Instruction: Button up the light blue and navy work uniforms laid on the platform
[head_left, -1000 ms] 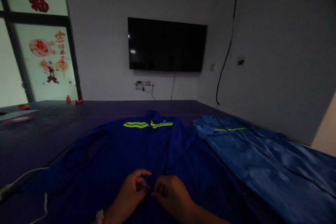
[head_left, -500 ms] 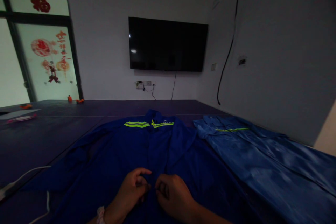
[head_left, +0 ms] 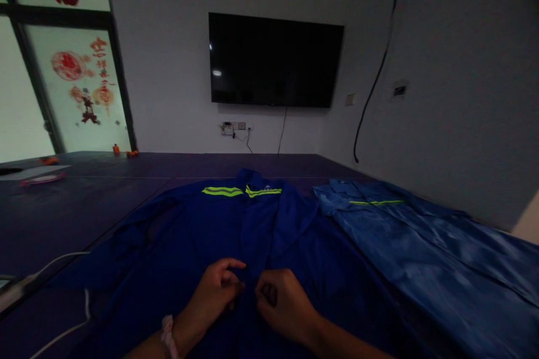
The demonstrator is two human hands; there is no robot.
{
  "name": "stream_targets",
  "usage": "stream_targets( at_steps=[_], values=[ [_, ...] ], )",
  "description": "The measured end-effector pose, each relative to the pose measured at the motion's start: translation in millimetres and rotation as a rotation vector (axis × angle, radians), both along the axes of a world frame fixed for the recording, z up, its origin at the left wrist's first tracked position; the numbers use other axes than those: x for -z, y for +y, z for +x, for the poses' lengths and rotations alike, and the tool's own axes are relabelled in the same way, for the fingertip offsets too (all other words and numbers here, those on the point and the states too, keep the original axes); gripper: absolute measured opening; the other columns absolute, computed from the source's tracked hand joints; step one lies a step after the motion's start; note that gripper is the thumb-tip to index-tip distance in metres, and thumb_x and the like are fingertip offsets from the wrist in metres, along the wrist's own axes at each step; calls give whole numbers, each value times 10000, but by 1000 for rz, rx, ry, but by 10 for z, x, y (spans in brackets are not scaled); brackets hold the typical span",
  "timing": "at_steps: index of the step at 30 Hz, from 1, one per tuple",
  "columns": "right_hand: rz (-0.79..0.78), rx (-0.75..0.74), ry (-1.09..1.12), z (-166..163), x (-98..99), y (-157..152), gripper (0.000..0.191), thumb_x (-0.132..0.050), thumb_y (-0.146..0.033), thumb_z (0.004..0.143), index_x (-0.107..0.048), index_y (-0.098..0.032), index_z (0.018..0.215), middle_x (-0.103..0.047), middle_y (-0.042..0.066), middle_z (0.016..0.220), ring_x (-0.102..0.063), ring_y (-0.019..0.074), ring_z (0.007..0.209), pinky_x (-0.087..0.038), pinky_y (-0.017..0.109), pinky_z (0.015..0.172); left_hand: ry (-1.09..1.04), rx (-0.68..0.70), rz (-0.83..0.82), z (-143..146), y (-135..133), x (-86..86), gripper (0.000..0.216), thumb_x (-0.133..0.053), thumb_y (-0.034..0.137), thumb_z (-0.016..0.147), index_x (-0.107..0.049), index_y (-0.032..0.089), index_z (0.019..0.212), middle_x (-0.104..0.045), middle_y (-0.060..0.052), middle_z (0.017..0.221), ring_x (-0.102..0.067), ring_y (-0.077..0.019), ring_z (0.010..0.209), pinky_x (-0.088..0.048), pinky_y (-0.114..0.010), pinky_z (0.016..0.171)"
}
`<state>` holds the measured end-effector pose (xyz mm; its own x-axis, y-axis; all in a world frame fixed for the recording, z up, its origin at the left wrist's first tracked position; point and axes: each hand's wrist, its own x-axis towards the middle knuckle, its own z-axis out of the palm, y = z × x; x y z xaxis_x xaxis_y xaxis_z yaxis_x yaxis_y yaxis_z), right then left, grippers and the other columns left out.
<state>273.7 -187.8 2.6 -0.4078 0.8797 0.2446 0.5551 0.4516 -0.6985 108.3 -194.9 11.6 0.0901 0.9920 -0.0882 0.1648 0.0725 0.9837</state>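
A dark blue work jacket (head_left: pixel 189 241) with yellow-green reflective stripes lies spread flat on the dark purple table (head_left: pixel 84 196) in front of me. My left hand (head_left: pixel 217 291) and my right hand (head_left: pixel 282 305) meet at the jacket's front placket, low in the view. Both have their fingers curled and pinched on the front edges of the jacket. What sits between the fingertips is too dark to make out. A pale band circles my left wrist.
A lighter blue jacket (head_left: pixel 421 247) with a reflective stripe lies to the right along the wall. A white cable (head_left: pixel 54 263) runs at the near left. A black television (head_left: pixel 273 61) hangs on the far wall. Small items (head_left: pixel 42 178) lie at the far left.
My hands stay pinched at the jacket's front and have shifted slightly. The view has tilted a little, bringing more of my forearms into sight.
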Motion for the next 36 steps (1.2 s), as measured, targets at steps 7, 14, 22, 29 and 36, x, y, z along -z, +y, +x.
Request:
stream_targets(
  at_steps=[7, 14, 22, 29, 36],
  values=[
    [22, 4, 7, 6, -21, -15, 143, -441, -99, 603, -568, -162, 617, -556, -35, 512, -473, 65, 448, -278, 157, 421, 9, -14, -9, -6, 7, -1, 402, -573, 217, 606, -534, 133, 998, -500, 80, 485, -402, -55, 374, -258, -174, 403],
    [26, -5, -12, 8, -11, 0, 143, -443, -106, 610, -573, -163, 625, -558, -33, 511, -470, 67, 446, -277, 160, 422, 9, -29, -79, -5, -30, -82, 446, -586, 209, 602, -508, 120, 1032, -474, 102, 422, -349, -49, 303, -199, -168, 336],
    [27, -13, -30, -3, -20, 11, 148, -445, -100, 597, -579, -160, 608, -569, -29, 522, -466, 64, 449, -270, 157, 422, 0, -63, -86, -6, -18, -69, 411, -588, 181, 581, -527, 124, 984, -481, 99, 436, -394, -54, 330, -196, -163, 336],
    [68, -81, -102, -7, 27, 5, 151, -458, -111, 593, -594, -171, 620, -590, -27, 549, -489, 66, 471, -279, 162, 444, -30, -54, -82, -8, -25, -77, 387, -601, 195, 584, -540, 126, 961, -473, 99, 435, -383, -48, 345, -204, -165, 361],
    [74, -72, -117, -14, 11, -27, 146, -461, -124, 637, -597, -176, 651, -590, -27, 557, -496, 71, 479, -280, 165, 448, -31, -60, -57, 5, -4, -72, 335, -579, 193, 598, -549, 136, 927, -490, 91, 464, -393, -48, 351, -236, -168, 380]
  ],
)
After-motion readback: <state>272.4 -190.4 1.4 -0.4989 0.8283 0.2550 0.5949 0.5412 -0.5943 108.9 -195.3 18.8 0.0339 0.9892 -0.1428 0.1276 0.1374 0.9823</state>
